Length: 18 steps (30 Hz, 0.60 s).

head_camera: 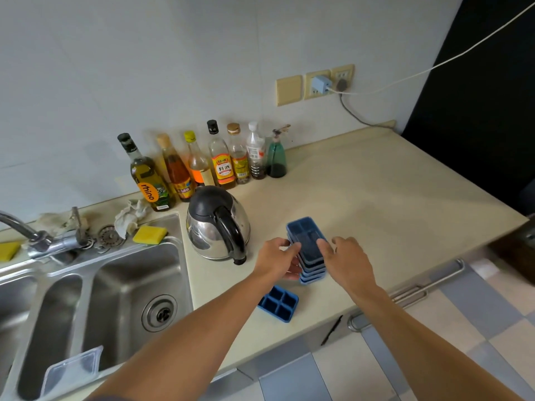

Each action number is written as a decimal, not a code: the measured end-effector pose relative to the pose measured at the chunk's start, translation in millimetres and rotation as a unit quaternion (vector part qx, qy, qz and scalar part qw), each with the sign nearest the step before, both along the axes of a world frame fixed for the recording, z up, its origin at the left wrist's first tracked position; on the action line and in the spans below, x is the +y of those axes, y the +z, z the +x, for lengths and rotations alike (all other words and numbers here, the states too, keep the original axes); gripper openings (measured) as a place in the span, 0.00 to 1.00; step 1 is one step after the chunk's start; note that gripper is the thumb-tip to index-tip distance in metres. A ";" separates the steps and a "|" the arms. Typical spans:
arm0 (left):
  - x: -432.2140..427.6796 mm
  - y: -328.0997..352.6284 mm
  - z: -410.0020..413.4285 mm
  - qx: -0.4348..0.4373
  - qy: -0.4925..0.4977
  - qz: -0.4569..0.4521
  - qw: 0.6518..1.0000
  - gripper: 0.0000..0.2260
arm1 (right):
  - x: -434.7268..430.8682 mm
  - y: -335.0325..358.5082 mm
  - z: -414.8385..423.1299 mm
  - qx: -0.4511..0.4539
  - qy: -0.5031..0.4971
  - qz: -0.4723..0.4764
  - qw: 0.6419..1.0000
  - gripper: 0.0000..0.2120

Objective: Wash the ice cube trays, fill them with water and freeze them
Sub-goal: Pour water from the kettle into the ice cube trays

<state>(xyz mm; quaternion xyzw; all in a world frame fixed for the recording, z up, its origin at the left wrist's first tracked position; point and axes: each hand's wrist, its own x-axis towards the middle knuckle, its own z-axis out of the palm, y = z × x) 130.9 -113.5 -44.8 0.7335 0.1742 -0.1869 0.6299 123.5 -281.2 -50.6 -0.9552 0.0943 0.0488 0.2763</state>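
A stack of several blue ice cube trays stands on the beige counter, right of the kettle. My left hand grips the stack's left side and my right hand grips its right side, thumbs over the top tray's rim. One more blue tray lies alone on the counter just in front of the stack, partly under my left forearm. The steel sink is at the left, with its tap behind it. A clear plastic lid leans at the sink's near edge.
A steel kettle with black handle stands left of the stack. Several bottles line the wall. A yellow sponge and a rag lie behind the sink. Wall sockets with a plugged cable are above the counter.
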 end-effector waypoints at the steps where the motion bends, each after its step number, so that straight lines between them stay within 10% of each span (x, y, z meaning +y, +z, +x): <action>1: 5.2 -4.6 -2.5 -0.003 0.004 0.017 1.000 0.12 | -1.1 -2.2 -4.7 -0.008 -0.018 0.011 1.000 0.20; 8: 75.6 -52.8 -41.4 -0.059 -0.013 0.274 0.960 0.09 | 6.1 -44.0 -46.4 0.106 -0.128 0.130 0.978 0.20; 18: 116.0 -74.0 -67.2 0.031 -0.087 0.161 0.983 0.21 | 81.2 -66.8 -66.9 0.200 -0.017 0.146 0.969 0.15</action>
